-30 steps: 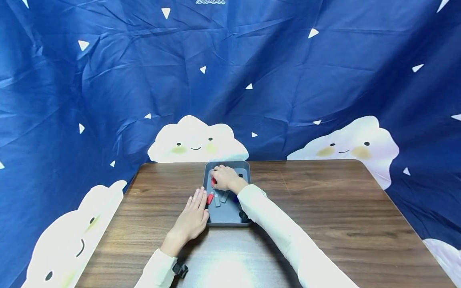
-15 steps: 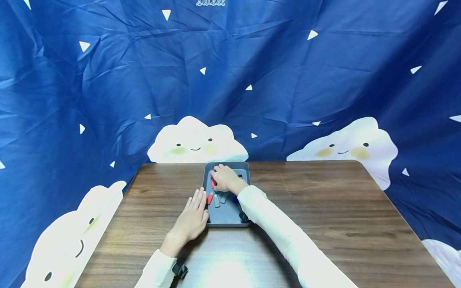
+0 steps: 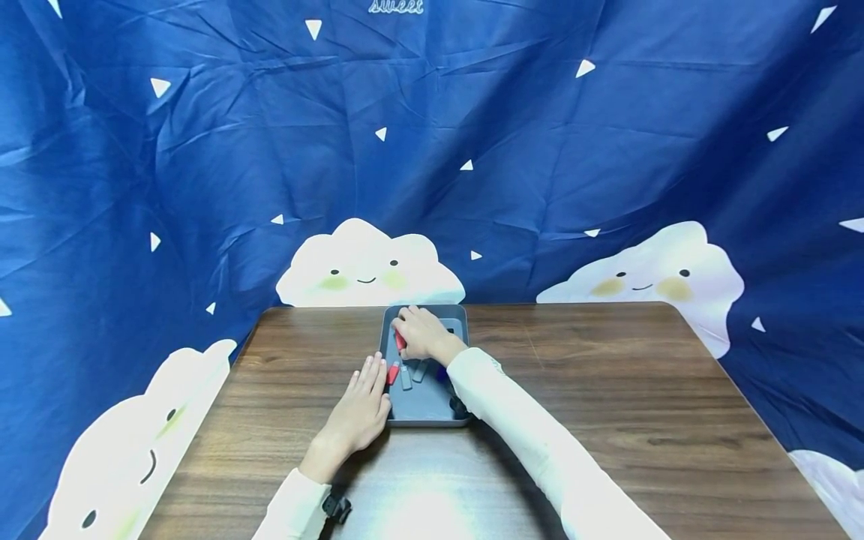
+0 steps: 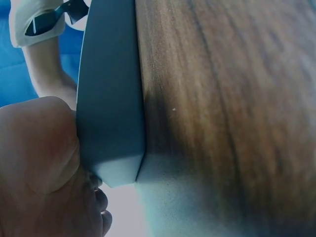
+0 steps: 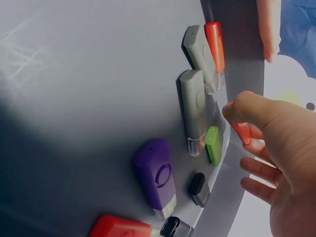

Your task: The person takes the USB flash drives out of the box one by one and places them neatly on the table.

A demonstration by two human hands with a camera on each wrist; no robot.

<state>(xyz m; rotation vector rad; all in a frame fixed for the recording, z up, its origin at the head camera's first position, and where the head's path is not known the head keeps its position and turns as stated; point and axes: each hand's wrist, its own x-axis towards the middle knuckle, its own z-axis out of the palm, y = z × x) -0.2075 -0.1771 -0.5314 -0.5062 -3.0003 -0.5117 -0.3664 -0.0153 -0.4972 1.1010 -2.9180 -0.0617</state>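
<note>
In the grey tray (image 3: pixel 456 390) at the table's (image 3: pixel 607 390) far middle, the right hand (image 3: pixel 420 335) pinches a red flash drive (image 5: pixel 241 131) beside grey (image 5: pixel 193 106), green (image 5: pixel 214 144) and purple drives (image 5: pixel 157 173), while the left hand (image 3: pixel 360 409) lies flat, fingers straight, against the tray's left rim.

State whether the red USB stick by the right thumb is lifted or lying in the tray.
Lifted: right hand pinches the red USB stick above the grey tray.
</note>
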